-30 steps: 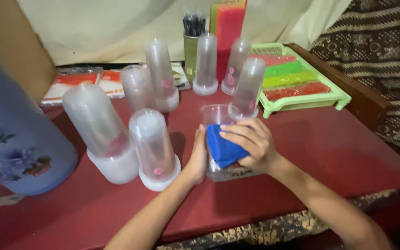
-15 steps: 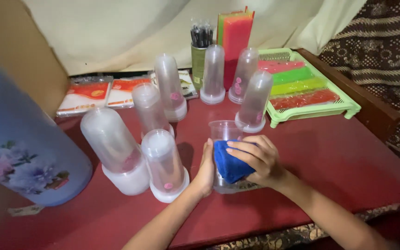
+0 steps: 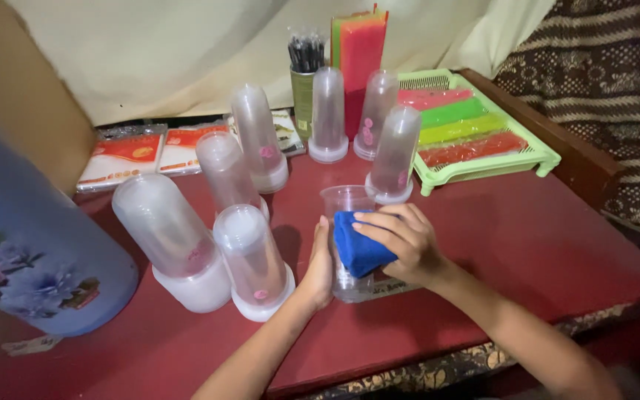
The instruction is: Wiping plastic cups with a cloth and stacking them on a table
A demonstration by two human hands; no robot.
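wiping step, by the look of it — clear cup [image 3: 344, 204] upright at table centre, left hand [image 3: 320, 263] curled against its 9 o'clock side, right hand [image 3: 401, 241] fingers closed on blue cloth [image 3: 357, 248] pressed to its 3 o'clock wall. next likely needs the cup turned, grip steady.

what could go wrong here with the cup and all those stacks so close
1. The left hand braces the clear cup right beside a tall stack of upturned cups; a sideways nudge could probably topple it into its neighbours.
2. The right hand presses a blue cloth against the thin cup wall; a hard squeeze might buckle or crack it.
3. Another stack stands just behind the cup, so a push forward could knock it over.
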